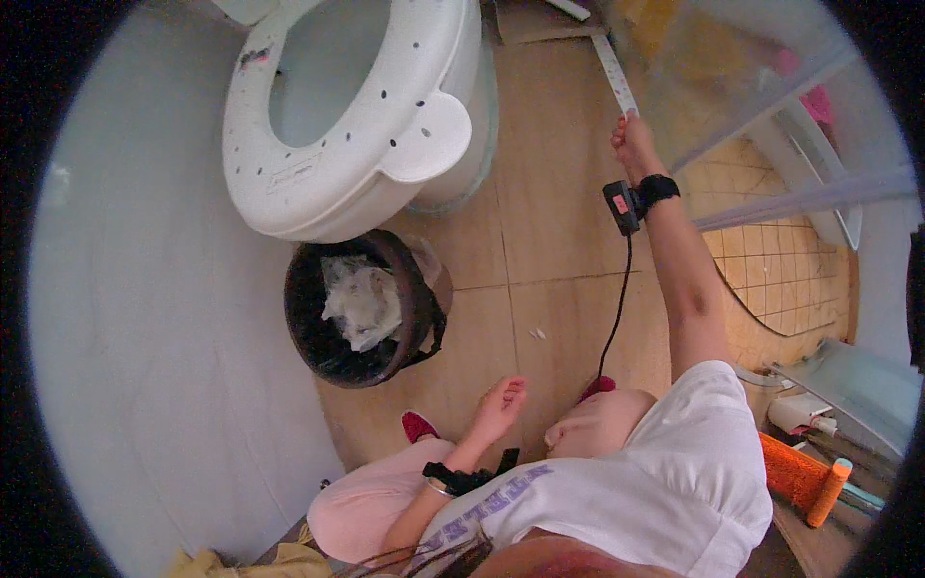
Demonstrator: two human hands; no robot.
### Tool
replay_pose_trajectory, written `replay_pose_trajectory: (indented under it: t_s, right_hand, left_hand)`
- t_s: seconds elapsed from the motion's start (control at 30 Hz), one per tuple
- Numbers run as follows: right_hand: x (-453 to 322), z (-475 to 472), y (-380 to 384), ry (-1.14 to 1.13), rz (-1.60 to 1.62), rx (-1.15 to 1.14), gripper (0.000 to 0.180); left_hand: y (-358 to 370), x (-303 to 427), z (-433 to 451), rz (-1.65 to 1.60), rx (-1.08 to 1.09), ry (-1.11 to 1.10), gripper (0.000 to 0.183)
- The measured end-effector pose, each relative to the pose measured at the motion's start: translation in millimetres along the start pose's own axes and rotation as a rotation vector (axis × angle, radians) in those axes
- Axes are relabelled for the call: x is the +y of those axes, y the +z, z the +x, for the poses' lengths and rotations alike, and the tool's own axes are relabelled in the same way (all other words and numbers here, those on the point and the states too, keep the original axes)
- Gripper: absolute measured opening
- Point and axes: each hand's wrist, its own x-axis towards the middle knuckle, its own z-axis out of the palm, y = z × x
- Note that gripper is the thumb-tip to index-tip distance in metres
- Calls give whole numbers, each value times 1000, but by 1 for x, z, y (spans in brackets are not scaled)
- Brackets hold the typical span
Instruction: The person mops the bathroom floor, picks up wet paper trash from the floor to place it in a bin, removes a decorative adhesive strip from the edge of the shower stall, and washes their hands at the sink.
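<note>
My right hand (631, 141) reaches far forward, closed on the near end of a flat white strip-like handle (613, 72) that bears small marks. The strip runs up to a brownish dustpan-like piece (542, 25) on the floor at the top edge; its exact kind is unclear. My left hand (502, 408) is near my knees with its fingers curled, and nothing shows in it. A black wastebasket (358, 311) with crumpled tissue and plastic (365, 303) inside stands ahead of it. Small white scraps (537, 334) lie on the tiled floor (470, 325).
A white toilet seat (325, 188) on its bowl is at the upper left, close to the wastebasket. A transparent shower partition (759, 123) stands at the right, near my right arm. An orange bottle-like item (831, 491) and a white container (798, 413) are at the lower right.
</note>
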Motion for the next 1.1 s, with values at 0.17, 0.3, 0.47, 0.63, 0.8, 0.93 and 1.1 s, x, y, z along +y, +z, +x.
replay_pose_trajectory:
  t_s: [0.17, 0.3, 0.47, 0.63, 0.8, 0.93, 1.1]
  right_hand:
    - [24, 13, -17, 71, 10, -36, 20]
    - [56, 22, -27, 132, -156, 105, 19]
    - [49, 28, -36, 80, -126, -61, 17]
    - [-3, 30, -27, 71, -138, -203, 15]
    - [-20, -3, -11, 5, 12, -170, 14]
    - [42, -165, -28, 580, 335, -12, 15]
    - [45, -202, -118, 579, -338, -179, 23]
  left_hand:
    - [-9, -20, 4, -117, -20, -144, 25]
    - [-8, -27, 6, -202, 6, -203, 25]
    - [-13, 1, 9, -170, -13, -184, 23]
    - [-15, 1, 2, -181, -11, -70, 24]
    - [-8, 14, 12, -48, -40, 37, 24]
    - [-12, 18, -8, -54, -35, -6, 25]
    - [-25, 33, 27, -61, -54, 78, 26]
